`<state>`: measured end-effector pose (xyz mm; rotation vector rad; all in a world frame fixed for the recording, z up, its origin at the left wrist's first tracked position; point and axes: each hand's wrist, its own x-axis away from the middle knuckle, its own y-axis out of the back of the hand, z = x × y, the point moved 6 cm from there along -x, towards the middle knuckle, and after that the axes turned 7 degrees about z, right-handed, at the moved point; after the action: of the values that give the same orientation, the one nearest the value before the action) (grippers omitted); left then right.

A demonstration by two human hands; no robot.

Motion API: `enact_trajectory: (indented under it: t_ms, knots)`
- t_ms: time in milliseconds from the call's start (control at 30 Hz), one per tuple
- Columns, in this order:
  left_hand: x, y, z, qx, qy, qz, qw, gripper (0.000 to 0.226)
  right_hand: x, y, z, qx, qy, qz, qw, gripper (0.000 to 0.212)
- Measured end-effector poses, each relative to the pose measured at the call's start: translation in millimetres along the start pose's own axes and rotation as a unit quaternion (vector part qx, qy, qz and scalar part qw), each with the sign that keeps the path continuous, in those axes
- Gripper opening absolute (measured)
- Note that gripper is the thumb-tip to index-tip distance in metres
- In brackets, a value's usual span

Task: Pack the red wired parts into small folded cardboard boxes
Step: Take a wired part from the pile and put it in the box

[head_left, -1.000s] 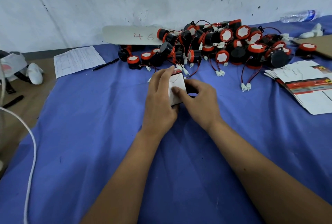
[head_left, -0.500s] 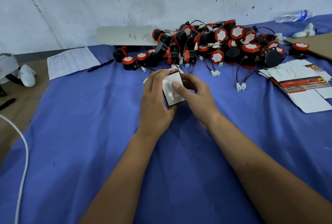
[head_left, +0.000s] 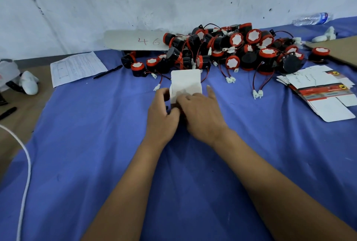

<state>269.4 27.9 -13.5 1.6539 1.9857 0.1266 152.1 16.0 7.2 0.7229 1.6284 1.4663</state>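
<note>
Both hands on the small white box (head_left: 185,84), left hand (head_left: 161,114) gripping its left side, right hand (head_left: 201,111) holding its lower edge (flap up), red wired parts (head_left: 228,51) heaped just beyond, flat cartons (head_left: 320,90) well right.

The small box (head_left: 185,86) now stands with its white flap up. The right hand (head_left: 201,113) now lies over its front, and the left hand (head_left: 162,113) sits lower.
</note>
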Motion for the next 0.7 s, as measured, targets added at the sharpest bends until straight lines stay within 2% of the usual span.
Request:
enact_trajectory:
  t_ms: [100,200,267,333,400,433,467,500,533,567,633,667,700]
  knots:
    - [0,-1,1,0.083,0.043,-0.009,0.996,0.037,4,-2,6,-0.001,0.029,0.022,0.999,0.026]
    - [-6,-4,6,0.030,0.088,-0.044,0.995,0.018,7,-2,-2,-0.046,0.053,0.049,0.996,0.021]
    - [-12,-8,7,-0.004,0.114,-0.064,0.991,0.011,10,2,-6,-0.132,0.091,0.028,0.987,0.013]
    - [-18,-12,7,-0.028,0.124,-0.077,0.989,0.010,14,18,-11,-0.200,0.126,-0.095,0.967,0.017]
    - [-24,-15,8,-0.059,0.135,-0.087,0.985,0.014,20,41,-24,-0.231,0.117,-0.286,0.923,0.021]
    - [-27,-16,9,-0.071,0.144,-0.088,0.983,0.019,23,49,-33,-0.238,0.092,-0.361,0.897,0.019]
    - [-30,-19,10,-0.073,0.150,-0.082,0.983,0.024,22,52,-45,-0.242,0.052,-0.405,0.880,0.017]
    - [-34,-24,10,-0.067,0.151,-0.071,0.984,0.027,18,49,-59,-0.246,-0.004,-0.417,0.875,0.017]
    - [-37,-30,9,-0.057,0.151,-0.057,0.985,0.027,9,41,-77,-0.254,-0.068,-0.390,0.883,0.018]
    - [-41,-36,8,-0.051,0.151,-0.047,0.986,0.025,-4,25,-96,-0.243,-0.137,-0.322,0.905,0.019]
    - [-48,-46,4,-0.055,0.152,-0.045,0.986,0.024,-27,-13,-129,-0.145,-0.245,-0.099,0.953,0.034]
    - [-51,-50,3,-0.057,0.151,-0.044,0.986,0.025,-33,-26,-140,-0.111,-0.260,-0.001,0.959,0.041]
    - [-55,-53,2,-0.057,0.150,-0.041,0.986,0.026,-39,-35,-146,-0.095,-0.255,0.058,0.960,0.044]
